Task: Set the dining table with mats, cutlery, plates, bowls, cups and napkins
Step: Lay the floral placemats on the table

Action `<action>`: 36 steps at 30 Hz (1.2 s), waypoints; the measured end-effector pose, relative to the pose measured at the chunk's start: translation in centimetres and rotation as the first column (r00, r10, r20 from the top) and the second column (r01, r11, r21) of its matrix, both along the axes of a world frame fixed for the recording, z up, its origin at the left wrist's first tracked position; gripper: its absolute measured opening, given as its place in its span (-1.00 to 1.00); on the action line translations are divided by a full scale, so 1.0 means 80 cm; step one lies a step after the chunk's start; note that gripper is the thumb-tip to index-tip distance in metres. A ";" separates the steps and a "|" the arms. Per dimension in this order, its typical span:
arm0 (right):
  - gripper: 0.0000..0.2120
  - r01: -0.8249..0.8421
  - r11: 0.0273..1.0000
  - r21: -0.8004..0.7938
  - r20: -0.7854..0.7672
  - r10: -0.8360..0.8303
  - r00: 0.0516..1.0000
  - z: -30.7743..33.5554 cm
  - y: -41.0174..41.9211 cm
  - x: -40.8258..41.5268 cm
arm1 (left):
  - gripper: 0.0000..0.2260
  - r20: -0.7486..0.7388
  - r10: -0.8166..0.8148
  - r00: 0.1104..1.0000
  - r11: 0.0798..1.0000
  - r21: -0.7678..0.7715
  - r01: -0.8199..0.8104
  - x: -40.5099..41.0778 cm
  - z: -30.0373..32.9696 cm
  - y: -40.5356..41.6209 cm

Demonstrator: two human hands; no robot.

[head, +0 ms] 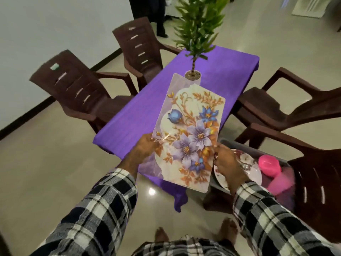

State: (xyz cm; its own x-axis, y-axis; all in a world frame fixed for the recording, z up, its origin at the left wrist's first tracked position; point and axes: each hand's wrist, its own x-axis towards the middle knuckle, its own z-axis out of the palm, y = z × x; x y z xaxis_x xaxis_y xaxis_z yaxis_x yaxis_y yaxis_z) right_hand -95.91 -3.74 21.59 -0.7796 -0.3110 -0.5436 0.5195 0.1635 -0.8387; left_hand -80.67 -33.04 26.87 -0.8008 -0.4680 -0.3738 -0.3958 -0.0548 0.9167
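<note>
Long-sleeved black-and-white plaid shirt (103, 206), bare feet (227, 231) poking out below, and a ring on the right hand (228, 163).

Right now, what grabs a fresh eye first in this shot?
The floral mat, held over the near end of the table by the left hand and right hand, one at each side edge. Beneath it the purple tablecloth runs away towards a potted plant near the middle. On the chair at the right, a tray holds a plate and pink cups.
</note>
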 end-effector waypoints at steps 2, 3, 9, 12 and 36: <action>-0.76 0.015 1.000 0.004 0.058 -0.015 0.998 0.010 -0.029 0.026 | -0.81 0.010 -0.012 1.000 0.999 0.038 0.012 0.025 0.005 -0.029; -0.74 0.037 0.999 -0.005 0.075 -0.037 0.997 0.017 -0.038 0.034 | -0.83 0.027 -0.005 1.000 0.997 0.080 0.003 0.032 0.012 -0.043; -0.81 0.060 0.997 -0.049 0.090 -0.055 0.994 0.034 -0.074 0.039 | -0.83 0.106 -0.031 0.994 0.985 0.172 0.013 0.018 0.025 -0.094; -0.82 0.080 0.996 -0.031 0.091 -0.077 0.993 0.023 -0.097 0.028 | -0.69 0.066 0.053 0.996 0.969 0.239 -0.067 0.006 0.011 -0.100; -0.93 0.342 0.934 0.106 0.165 -0.356 0.920 -0.005 -0.234 -0.030 | -0.63 0.192 -0.080 0.978 0.958 0.285 0.023 -0.094 -0.044 -0.283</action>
State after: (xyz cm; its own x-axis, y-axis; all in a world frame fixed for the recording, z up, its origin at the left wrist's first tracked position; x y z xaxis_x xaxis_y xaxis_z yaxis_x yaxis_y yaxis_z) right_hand -98.29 -22.46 21.18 -0.7193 0.0094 -0.6947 0.6947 0.0024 -0.7193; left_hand -88.23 -55.68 23.32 -0.7168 -0.2815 -0.6380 -0.5777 -0.2727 0.7694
